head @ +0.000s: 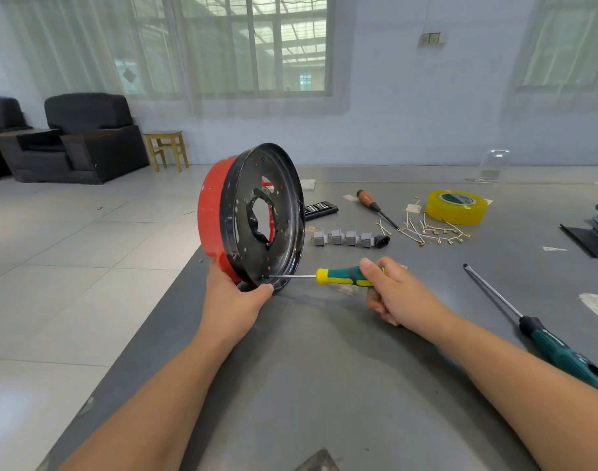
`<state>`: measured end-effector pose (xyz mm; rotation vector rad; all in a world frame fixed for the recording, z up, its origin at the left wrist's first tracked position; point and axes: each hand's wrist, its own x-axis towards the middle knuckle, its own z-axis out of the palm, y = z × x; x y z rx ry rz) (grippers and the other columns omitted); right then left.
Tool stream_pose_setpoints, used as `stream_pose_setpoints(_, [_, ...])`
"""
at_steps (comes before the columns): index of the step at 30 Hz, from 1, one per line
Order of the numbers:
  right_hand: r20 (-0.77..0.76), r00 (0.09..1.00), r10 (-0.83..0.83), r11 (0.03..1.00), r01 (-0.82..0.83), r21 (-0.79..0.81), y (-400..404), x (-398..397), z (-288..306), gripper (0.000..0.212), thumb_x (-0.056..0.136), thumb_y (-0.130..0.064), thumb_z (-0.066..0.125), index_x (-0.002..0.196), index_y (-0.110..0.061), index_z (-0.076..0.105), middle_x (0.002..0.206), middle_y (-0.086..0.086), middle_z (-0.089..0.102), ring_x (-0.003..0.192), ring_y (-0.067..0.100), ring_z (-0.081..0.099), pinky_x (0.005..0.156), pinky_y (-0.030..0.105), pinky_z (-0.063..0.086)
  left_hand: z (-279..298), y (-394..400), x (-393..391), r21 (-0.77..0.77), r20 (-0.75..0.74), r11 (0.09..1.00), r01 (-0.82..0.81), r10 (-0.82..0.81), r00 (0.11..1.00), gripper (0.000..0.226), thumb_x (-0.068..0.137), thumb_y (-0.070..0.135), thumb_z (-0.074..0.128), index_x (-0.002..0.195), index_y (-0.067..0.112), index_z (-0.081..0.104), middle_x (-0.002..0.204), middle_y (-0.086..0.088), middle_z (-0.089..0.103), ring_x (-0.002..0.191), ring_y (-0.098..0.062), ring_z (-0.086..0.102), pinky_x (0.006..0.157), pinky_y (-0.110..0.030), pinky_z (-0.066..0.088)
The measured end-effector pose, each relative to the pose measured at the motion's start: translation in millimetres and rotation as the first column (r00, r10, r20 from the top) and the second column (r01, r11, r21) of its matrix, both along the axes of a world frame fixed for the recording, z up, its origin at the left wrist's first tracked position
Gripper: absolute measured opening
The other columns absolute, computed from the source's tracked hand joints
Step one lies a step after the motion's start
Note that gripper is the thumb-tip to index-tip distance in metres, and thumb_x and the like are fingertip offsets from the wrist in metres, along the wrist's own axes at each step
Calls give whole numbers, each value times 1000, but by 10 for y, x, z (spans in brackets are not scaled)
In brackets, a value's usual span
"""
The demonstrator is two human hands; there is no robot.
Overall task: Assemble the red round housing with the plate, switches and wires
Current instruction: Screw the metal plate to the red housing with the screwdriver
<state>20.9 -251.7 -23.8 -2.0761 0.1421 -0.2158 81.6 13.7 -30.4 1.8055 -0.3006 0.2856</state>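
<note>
The red round housing (210, 215) stands on its edge near the table's left side, with the black plate (280, 212) set in its open face, turned toward the right. My left hand (234, 294) grips the housing's bottom rim. My right hand (398, 294) holds a green and yellow screwdriver (341, 276), its tip at a hole low on the plate. Several grey switches (343, 238) lie in a row behind, with a black socket (381, 241) at the row's right end. Short white wires (433, 231) with brass terminals lie further right.
A wooden-handled screwdriver (369, 200), a yellow tape roll (456, 206) and a black bit case (319, 209) lie at the back of the grey table (325, 385). A long green-handled screwdriver (542, 338) lies at right. The table's left edge drops to a tiled floor.
</note>
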Motion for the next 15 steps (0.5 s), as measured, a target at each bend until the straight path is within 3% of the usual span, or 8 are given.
stream_pose_setpoints(2, [1, 999, 49, 997, -49, 53, -13, 12, -4, 36, 103, -58, 39, 100, -22, 44, 58, -1, 59, 43, 15, 44, 46, 26, 38, -2, 10, 4, -3, -24, 1000, -2, 2, 1000, 58, 83, 3, 84, 104, 42, 46, 110, 21, 64, 86, 24, 62, 68, 4, 42])
stream_pose_setpoints(5, [14, 990, 138, 965, -137, 224, -59, 48, -15, 7, 107, -34, 46, 110, -31, 40, 68, 1, 59, 48, 16, 43, 49, 26, 38, -4, 5, 7, -3, -32, 1000, -5, 5, 999, 58, 83, 5, 84, 104, 43, 46, 109, 21, 64, 85, 22, 63, 68, 3, 44])
stream_pose_setpoints(7, [15, 990, 143, 969, -143, 199, -81, 61, -28, 13, 107, -23, 46, 111, -34, 40, 75, 1, 60, 50, 14, 46, 48, 22, 40, 2, -2, 8, 3, -37, 1000, -3, 3, 999, 59, 83, 6, 85, 107, 43, 46, 112, 20, 65, 89, 19, 64, 71, 2, 44])
stream_pose_setpoints(12, [9, 984, 178, 972, -177, 157, -118, 25, -17, 4, 109, -27, 46, 113, -27, 46, 75, -4, 66, 53, 12, 51, 47, 18, 40, 0, 5, 11, 7, -41, 1000, 1, 0, 999, 61, 83, 4, 84, 114, 42, 48, 114, 19, 68, 93, 18, 64, 75, 1, 45])
stream_pose_setpoints(15, [22, 990, 140, 982, -142, 128, -71, -12, 8, 18, 107, -40, 46, 108, -21, 48, 69, -1, 64, 49, 16, 49, 46, 22, 40, -8, 2, 9, 13, -41, 1000, -4, 5, 999, 61, 83, 5, 84, 108, 47, 48, 111, 19, 68, 90, 19, 65, 71, 4, 44])
